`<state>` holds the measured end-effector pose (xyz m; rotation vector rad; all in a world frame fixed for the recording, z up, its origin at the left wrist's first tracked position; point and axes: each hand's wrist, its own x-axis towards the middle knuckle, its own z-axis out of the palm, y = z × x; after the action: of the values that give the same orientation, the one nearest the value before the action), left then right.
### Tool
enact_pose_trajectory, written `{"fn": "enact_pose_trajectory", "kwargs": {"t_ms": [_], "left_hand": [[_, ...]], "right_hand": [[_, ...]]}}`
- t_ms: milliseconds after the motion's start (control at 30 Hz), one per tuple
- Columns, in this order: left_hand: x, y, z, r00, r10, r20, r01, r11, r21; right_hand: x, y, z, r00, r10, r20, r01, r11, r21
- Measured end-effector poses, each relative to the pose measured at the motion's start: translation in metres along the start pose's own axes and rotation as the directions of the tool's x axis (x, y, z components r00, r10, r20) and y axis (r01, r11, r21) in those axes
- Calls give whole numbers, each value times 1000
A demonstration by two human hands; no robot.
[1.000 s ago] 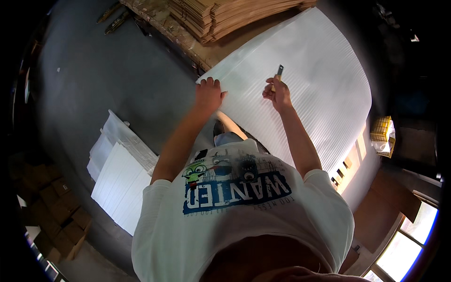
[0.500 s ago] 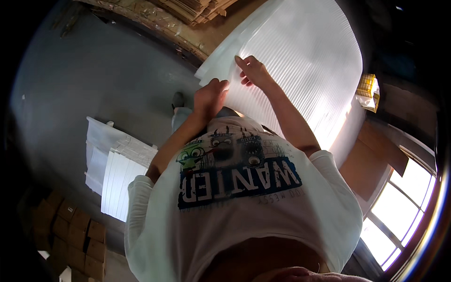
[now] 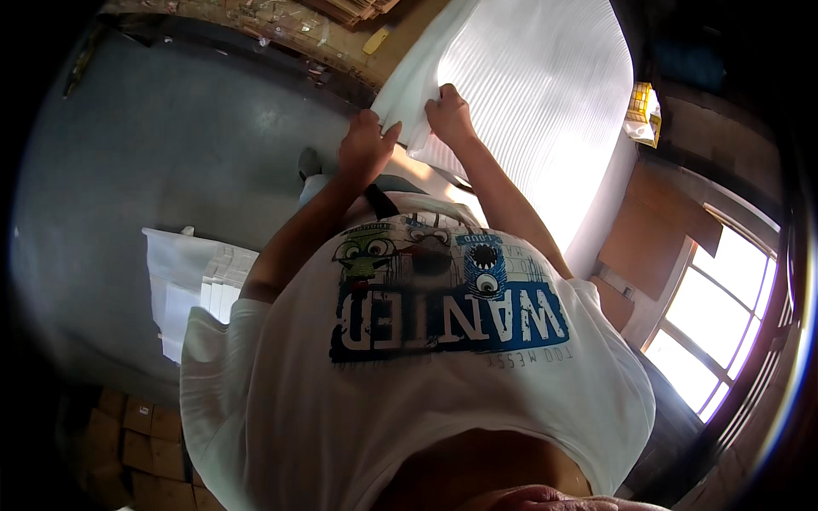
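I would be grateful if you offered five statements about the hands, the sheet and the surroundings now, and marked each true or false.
1. The right hand has hold of the white ribbed sheet. True.
2. The small yellow object is in the left hand. False: it lies on the brown bench, apart from both hands.
3. The left hand is at the sheet's edge, to the left of the right hand. True.
4. The bright window is on the person's left. False: it is on the right.
5. The person's shirt is plain black. False: it is white with a printed design.
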<state>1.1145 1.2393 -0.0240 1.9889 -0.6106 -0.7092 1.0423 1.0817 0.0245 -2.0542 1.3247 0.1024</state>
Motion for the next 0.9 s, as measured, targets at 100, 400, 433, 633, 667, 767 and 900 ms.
{"fn": "enact_pose_trajectory", "kwargs": {"t_ms": [100,400,433,633,667,767,900], "left_hand": [[12,-5,3,918,-164,361,275,919,-283],[3,7,2,947,243,212,-215,966,-144],[4,6,1,944,229,237,-198,969,-148],[38,-5,-5,973,230,0,-217,919,-328],[56,-12,-2,987,157,31,-148,969,-196],[91,-13,12,959,-93,269,92,996,15],[107,-39,49,969,109,220,-84,989,-122]], "right_hand": [[6,12,17,977,-156,-148,138,982,-126],[-13,-27,8,986,165,18,-162,979,-120],[-13,-26,13,992,123,-13,-123,974,-190],[-6,2,3,997,48,-61,-56,991,-125],[-8,-2,2,997,49,-52,-55,992,-115],[-8,-3,-4,998,44,-54,-51,990,-130],[9,-39,-3,993,-19,-114,-3,982,-191]]}}
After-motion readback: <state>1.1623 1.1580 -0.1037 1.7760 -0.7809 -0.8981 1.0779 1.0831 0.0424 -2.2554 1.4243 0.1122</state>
